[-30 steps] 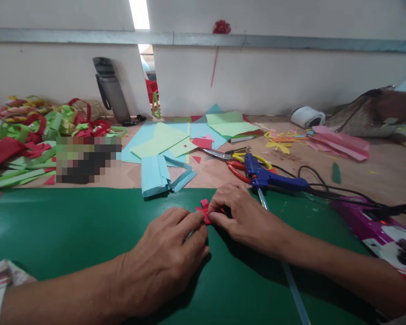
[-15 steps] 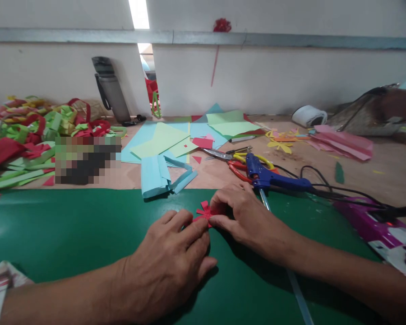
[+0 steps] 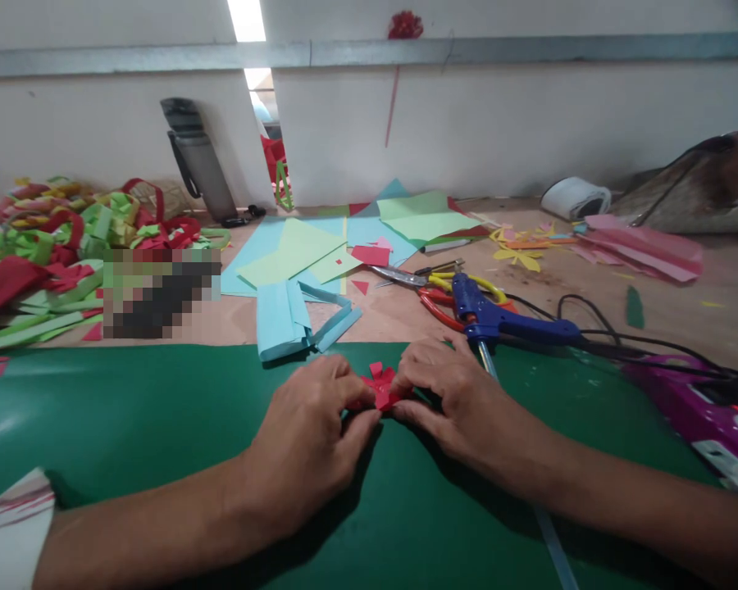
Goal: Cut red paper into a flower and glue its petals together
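A small red paper flower [image 3: 382, 392] lies on the green mat [image 3: 178, 418], its petals partly hidden by my fingers. My left hand [image 3: 316, 430] pinches its left side between thumb and fingers. On the right side, my right hand [image 3: 448, 401] grips it the same way, thumb at the near edge. Just beyond my hands rests a folded light blue paper piece with a loop [image 3: 283, 319]. A blue glue gun [image 3: 498, 315] lies behind my right hand, a clear glue stick poking out of its rear.
Scissors with red and yellow handles [image 3: 434, 297] lie under the glue gun. Blue and green paper sheets [image 3: 295, 254] spread behind. Paper strips [image 3: 43, 270] pile up at left beside a grey bottle [image 3: 202, 168]. A purple power strip [image 3: 670, 401] with black cables sits at right.
My left hand has turned, its thumb coming up to pinch the red flower instead of pressing with the fingertips. My right hand keeps hold. The view has shifted slightly.
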`<state>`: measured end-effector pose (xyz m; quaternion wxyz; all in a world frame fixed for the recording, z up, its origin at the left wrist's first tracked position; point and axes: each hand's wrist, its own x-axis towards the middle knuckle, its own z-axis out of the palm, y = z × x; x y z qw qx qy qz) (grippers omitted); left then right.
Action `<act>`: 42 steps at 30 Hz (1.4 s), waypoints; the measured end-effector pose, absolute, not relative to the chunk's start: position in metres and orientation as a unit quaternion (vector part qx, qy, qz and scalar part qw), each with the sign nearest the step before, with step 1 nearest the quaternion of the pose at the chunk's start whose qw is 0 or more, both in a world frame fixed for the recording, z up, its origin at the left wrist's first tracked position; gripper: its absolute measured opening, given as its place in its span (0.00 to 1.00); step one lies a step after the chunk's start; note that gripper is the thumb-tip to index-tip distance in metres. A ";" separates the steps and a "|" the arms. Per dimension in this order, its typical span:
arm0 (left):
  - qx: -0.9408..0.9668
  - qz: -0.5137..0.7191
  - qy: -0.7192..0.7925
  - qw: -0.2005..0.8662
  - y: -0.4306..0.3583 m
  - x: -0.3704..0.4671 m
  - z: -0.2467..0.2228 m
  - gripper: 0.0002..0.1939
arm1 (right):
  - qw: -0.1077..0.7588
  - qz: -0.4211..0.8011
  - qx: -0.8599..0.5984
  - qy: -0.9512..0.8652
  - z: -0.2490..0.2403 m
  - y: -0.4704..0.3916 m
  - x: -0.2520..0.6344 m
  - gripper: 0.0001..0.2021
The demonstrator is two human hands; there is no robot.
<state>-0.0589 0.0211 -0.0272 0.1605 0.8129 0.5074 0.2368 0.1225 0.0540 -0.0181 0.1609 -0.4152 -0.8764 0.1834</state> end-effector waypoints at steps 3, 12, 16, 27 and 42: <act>0.791 0.239 0.527 0.198 0.027 -0.053 -0.025 0.08 | 0.156 0.178 -0.422 -0.875 -0.018 0.055 0.121 0.05; 0.792 0.220 0.539 0.184 0.032 -0.047 -0.023 0.10 | 0.162 0.188 -0.416 -0.875 -0.020 0.056 0.127 0.04; 0.789 0.212 0.546 0.188 0.034 -0.046 -0.021 0.11 | 0.169 0.164 -0.406 -0.883 -0.019 0.052 0.129 0.02; 0.787 0.210 0.536 0.220 0.034 -0.047 -0.020 0.11 | 0.185 0.202 -0.421 -0.865 -0.019 0.055 0.126 0.05; 0.800 0.197 0.544 0.162 0.036 -0.045 -0.023 0.08 | 0.150 0.157 -0.455 -0.863 -0.018 0.055 0.120 0.11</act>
